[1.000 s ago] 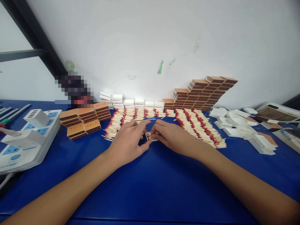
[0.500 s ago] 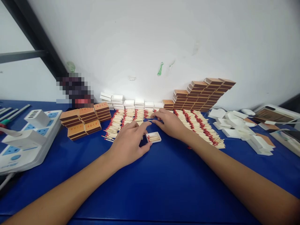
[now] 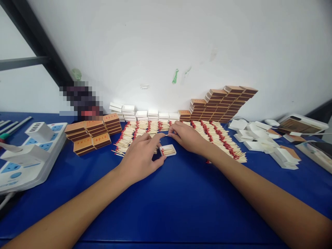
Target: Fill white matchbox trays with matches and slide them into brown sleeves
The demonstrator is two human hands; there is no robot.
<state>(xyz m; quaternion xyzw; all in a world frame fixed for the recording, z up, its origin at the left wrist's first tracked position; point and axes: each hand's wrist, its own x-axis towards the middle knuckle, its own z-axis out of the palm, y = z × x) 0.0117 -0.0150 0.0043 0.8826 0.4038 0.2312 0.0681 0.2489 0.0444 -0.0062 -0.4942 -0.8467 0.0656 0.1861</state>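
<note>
Pinching a single matchstick (image 3: 166, 135) between thumb and forefinger, my right hand (image 3: 188, 138) sits at the near edge of the rows of matches (image 3: 220, 138). My left hand (image 3: 141, 157) lies loosely open on the blue table (image 3: 176, 200), gripping nothing, forefinger tip at the match's end. The small white tray (image 3: 167, 150), holding a few matches, rests between both hands.

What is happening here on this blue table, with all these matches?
A person has both bare hands out over the blue table. The left hand rests open beside a small white cardboard tray with a few matches in it. The right hand has its fingertips at the long rows of red-tipped wooden matches; whether it grips any is unclear. Stacked brown matchboxes stand by the wall, and more white trays lie to the right.
</note>
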